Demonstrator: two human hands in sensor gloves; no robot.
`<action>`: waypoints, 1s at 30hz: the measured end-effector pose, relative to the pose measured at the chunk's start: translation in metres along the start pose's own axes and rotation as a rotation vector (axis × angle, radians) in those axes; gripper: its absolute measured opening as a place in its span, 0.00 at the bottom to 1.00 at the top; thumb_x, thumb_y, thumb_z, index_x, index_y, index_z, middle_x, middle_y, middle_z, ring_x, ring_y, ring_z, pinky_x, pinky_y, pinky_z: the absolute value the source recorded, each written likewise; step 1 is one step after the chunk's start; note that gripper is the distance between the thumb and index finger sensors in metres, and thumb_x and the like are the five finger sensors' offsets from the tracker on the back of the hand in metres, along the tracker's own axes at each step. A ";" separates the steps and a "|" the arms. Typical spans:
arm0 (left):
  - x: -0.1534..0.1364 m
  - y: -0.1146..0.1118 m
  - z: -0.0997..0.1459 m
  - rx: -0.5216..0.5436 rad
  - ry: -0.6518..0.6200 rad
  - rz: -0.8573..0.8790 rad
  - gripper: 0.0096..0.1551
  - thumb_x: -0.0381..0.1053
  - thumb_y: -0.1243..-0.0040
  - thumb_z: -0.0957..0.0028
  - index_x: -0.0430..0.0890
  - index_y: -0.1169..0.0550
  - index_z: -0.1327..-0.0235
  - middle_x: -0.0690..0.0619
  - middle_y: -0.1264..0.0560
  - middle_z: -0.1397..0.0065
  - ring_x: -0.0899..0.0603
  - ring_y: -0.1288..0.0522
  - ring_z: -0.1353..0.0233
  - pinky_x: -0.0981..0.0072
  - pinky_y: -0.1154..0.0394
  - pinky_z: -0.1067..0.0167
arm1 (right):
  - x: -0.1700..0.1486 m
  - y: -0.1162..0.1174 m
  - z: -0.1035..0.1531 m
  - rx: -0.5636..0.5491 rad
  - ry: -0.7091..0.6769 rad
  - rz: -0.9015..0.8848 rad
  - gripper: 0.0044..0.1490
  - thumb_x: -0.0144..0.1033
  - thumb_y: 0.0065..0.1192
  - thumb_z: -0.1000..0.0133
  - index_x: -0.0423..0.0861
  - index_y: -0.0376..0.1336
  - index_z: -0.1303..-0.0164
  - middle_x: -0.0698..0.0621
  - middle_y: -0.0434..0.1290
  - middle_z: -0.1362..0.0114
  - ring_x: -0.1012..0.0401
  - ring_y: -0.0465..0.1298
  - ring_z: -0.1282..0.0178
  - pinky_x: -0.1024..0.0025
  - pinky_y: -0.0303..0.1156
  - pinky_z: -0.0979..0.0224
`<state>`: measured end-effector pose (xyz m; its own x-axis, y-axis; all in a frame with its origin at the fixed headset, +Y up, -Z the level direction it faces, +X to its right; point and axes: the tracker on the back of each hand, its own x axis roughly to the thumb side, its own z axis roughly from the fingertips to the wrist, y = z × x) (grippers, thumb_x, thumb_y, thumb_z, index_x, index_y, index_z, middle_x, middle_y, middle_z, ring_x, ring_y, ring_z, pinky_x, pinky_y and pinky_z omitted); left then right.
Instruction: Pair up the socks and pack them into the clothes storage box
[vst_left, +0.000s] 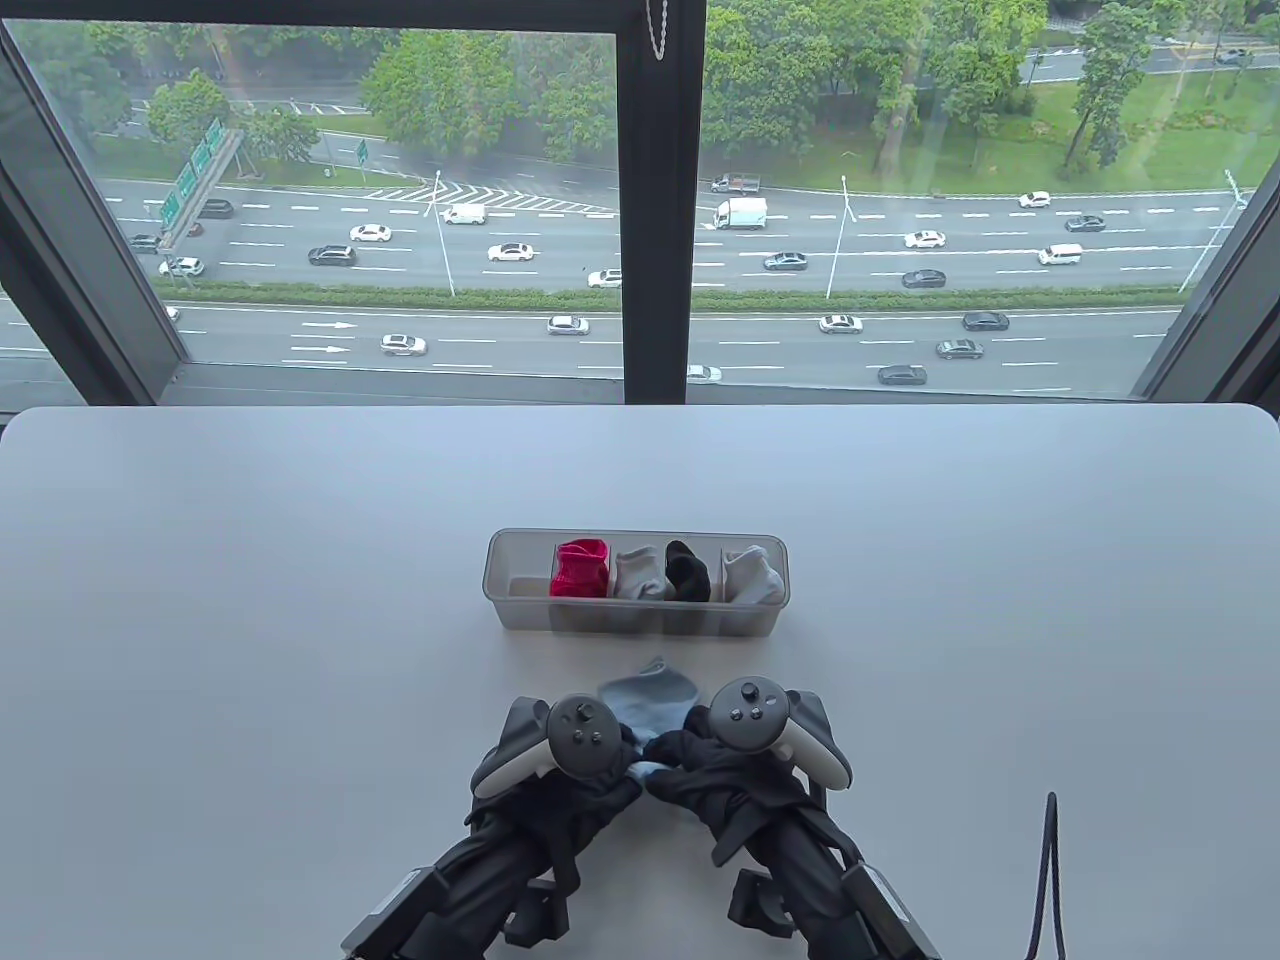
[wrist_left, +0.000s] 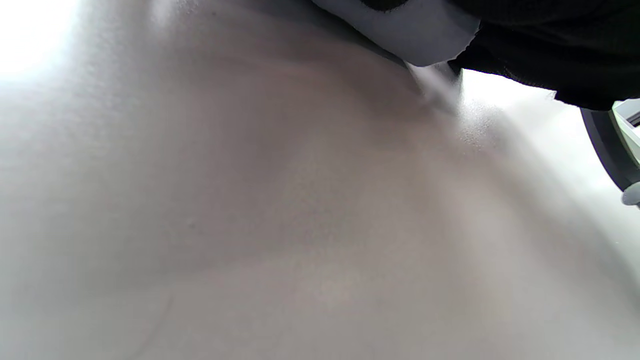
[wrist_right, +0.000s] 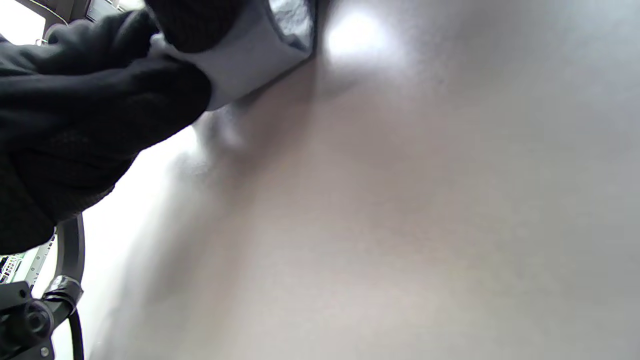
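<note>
**Four bundles boxed, one light-blue pair still in hand**

Four rolled sock bundles already sit in the clear clothes storage box (vst_left: 520, 610) at mid-table: a pink bundle (vst_left: 579, 568), a grey bundle (vst_left: 636, 574), a black bundle (vst_left: 688, 572) and a white-grey bundle (vst_left: 752, 577), running from 9 o'clock toward 3 o'clock. The compartment at the box's 9 o'clock end looks unfilled. At 6 o'clock from the box, near it but apart, the light-blue socks (vst_left: 645, 698) lie on the white table (vst_left: 250, 600), gathered between both gloved hands. The left hand (vst_left: 560, 775) and right hand (vst_left: 745, 765) meet over the fabric; the wrist views show dark fingers (wrist_right: 100, 90) curled round a light-blue fold, so both appear to be grasping it. By this evidence the job is nearly finished: rolling this pair and dropping it into the open slot is likely all that remains.
</note>
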<state>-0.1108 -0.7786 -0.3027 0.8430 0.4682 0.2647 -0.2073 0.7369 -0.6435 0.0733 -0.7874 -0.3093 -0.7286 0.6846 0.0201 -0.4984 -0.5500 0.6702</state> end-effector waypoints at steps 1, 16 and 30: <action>0.001 0.000 0.000 0.005 0.003 -0.008 0.25 0.47 0.57 0.37 0.41 0.42 0.30 0.47 0.59 0.16 0.37 0.63 0.15 0.27 0.66 0.26 | 0.000 0.000 -0.001 0.020 0.001 0.003 0.28 0.42 0.47 0.34 0.48 0.56 0.24 0.33 0.27 0.15 0.37 0.20 0.23 0.35 0.19 0.31; 0.002 0.000 0.000 0.009 -0.008 -0.004 0.27 0.51 0.57 0.38 0.39 0.42 0.32 0.43 0.58 0.17 0.34 0.63 0.16 0.27 0.65 0.25 | 0.000 0.002 0.001 0.004 -0.006 0.001 0.28 0.43 0.44 0.34 0.46 0.56 0.25 0.34 0.27 0.15 0.37 0.20 0.23 0.35 0.18 0.31; 0.003 0.000 -0.002 0.069 0.045 -0.054 0.28 0.50 0.51 0.38 0.41 0.43 0.31 0.41 0.59 0.17 0.30 0.62 0.16 0.26 0.63 0.25 | 0.000 0.003 0.000 0.004 -0.015 -0.054 0.28 0.44 0.40 0.32 0.46 0.55 0.24 0.34 0.27 0.15 0.38 0.18 0.24 0.35 0.17 0.33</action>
<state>-0.1074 -0.7778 -0.3034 0.8751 0.4057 0.2637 -0.1934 0.7928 -0.5779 0.0720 -0.7891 -0.3069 -0.6931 0.7208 -0.0051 -0.5352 -0.5098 0.6736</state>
